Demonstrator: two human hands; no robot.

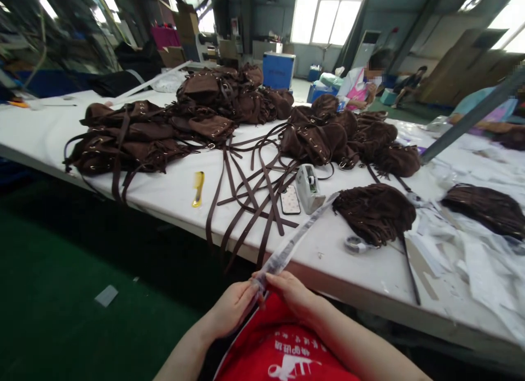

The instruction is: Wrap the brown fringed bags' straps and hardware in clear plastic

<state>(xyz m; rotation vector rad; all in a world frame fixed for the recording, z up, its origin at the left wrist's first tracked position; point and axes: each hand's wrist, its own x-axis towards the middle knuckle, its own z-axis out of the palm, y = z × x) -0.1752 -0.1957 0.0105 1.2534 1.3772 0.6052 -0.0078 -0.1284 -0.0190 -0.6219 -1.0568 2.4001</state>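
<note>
Right down at the front, over the red printed apron [295, 337], the left hand [233, 310] and the right hand [291, 293] came close together, thumbs and fingertips of both pinched on a long dark strap wrapped in translucent film [291, 247]. And up it ran, that wrapped strap, slanting across the near edge of the long white-topped table [328, 271] to the side of a dark brown fringed bag [375, 211]! Just in front of that bag sat a small roll of tape [356, 244]; to the left, a bundle of flat brown straps [246, 217] spilled over the near edge. Next to them stood a pale grey tape dispenser [308, 189], with a phone in a white speckled case [290, 200] just beside it, and further left, nearer the edge, a yellow-handled tool [199, 188]. Beyond, brown bags in a big heap [131, 135] crowded the table's left half, more brown bags [315, 138] filled the middle, and past the far edge sat a co-worker in pink and white [356, 91].
</note>
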